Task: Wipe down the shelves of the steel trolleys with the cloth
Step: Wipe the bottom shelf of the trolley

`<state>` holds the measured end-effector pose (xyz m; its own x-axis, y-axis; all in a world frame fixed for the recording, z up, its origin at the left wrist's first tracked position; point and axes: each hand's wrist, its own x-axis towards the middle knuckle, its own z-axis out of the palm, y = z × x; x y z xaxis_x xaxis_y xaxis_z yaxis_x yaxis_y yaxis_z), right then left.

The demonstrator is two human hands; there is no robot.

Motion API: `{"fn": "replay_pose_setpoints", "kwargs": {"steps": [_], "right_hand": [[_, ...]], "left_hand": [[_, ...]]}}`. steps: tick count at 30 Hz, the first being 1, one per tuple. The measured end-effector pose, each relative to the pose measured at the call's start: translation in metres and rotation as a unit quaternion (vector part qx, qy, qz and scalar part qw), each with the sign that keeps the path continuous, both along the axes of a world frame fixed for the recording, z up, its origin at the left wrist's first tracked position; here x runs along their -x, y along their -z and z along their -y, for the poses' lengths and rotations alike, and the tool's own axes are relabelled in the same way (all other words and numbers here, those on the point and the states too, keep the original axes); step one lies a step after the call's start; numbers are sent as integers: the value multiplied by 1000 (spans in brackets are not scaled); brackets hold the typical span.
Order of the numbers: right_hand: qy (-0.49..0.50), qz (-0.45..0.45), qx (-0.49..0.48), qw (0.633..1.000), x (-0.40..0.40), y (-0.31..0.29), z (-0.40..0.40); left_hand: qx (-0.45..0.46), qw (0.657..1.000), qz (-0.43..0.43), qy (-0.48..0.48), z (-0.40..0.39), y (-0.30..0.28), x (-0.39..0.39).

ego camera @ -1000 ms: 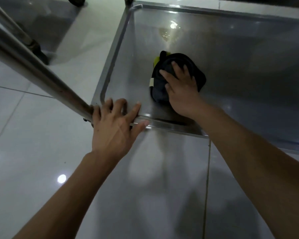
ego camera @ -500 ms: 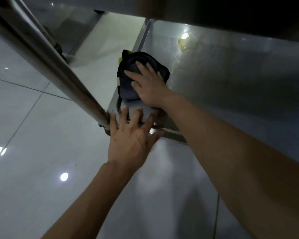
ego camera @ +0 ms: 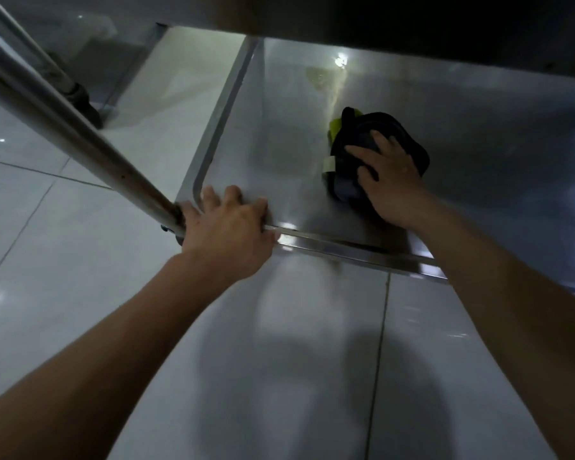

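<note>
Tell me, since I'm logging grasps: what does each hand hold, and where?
Right hand presses flat on the dark cloth's top. Left hand rests on the shelf's front corner rim.

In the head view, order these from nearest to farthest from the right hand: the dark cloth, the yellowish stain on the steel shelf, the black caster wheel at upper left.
1. Dark cloth: directly under the right hand.
2. Yellowish stain: on the steel shelf, beyond the cloth.
3. Black caster wheel: far left, on the floor.

A commercial kitchen or service area is suggested: a steel trolley shelf [ego camera: 445, 121] with tubular post [ego camera: 63, 127] is seen on glossy white floor tiles [ego camera: 47, 260].
</note>
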<state>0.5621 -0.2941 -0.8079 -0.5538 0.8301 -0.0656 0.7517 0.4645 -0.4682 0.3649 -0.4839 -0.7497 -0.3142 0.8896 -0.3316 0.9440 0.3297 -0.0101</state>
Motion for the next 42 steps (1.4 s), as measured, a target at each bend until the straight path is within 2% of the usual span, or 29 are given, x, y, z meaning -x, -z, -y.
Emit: {"fn": "replay_pose_setpoints", "kwargs": {"steps": [2, 4, 6, 9, 16, 27, 33, 37, 42], "right_hand": [[8, 8, 7, 1000, -23, -3, -1], [14, 14, 14, 1000, -47, -7, -2], [25, 15, 17, 999, -70, -8, -5], [62, 24, 19, 998, -119, -10, -14], [163, 36, 5, 986, -202, -15, -13], [153, 68, -24, 986, -179, -12, -14], [84, 83, 14, 993, -187, -24, -11], [-1, 88, 18, 996, -203, -38, 17], [17, 51, 24, 998, -216, -36, 69]], "left_hand": [[-17, 999, 32, 39, -20, -8, -26], [-52, 990, 100, 89, -35, -11, -62], [-46, 984, 128, 114, -40, -7, -90], [-15, 987, 60, 150, -42, 5, -115], [4, 981, 44, 187, -43, 12, -132], [-6, 978, 6, 208, -44, 13, -128], [-16, 976, -6, 215, -44, 15, -125], [-18, 972, -13, 233, -46, 16, -122], [-38, 971, -7, 237, -46, 20, -116]]}}
